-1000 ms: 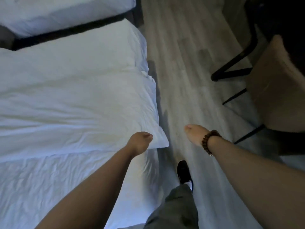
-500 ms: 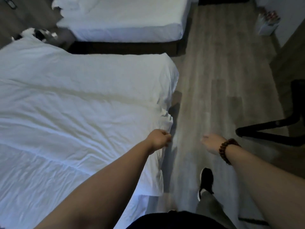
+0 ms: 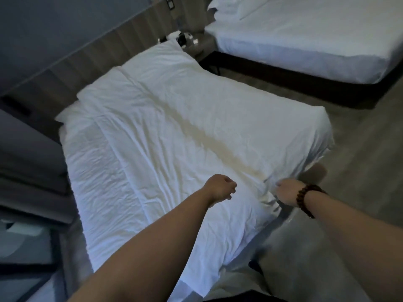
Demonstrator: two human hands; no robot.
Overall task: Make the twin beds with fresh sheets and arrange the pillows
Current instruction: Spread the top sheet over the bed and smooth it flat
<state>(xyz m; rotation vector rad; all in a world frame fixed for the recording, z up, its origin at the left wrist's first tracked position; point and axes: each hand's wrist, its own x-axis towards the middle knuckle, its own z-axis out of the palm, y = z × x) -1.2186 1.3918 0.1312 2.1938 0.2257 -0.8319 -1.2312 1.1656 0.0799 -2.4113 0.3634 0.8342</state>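
The white sheet (image 3: 174, 131) lies wrinkled over the near bed (image 3: 80, 166), spreading toward 11 o'clock from both hands. The right hand (image 3: 287, 194) pinches its bunched edge. The left hand (image 3: 220, 188), at the right hand's 9 o'clock, hovers curled above the sheet; I cannot tell whether it holds cloth. A second bed (image 3: 305, 40) sits at 1 o'clock.

A nightstand (image 3: 204, 45) with small clutter stands against a wood panel (image 3: 104, 51). Above the nightstand the panel meets a grey-blue wall (image 3: 54, 20) and carries a dark switch plate (image 3: 169, 2). Before the nightstand spreads grey wood-grain floor (image 3: 359, 149). Far left of it hang grey folds (image 3: 26, 162), unclear what. The light is dim and bluish.
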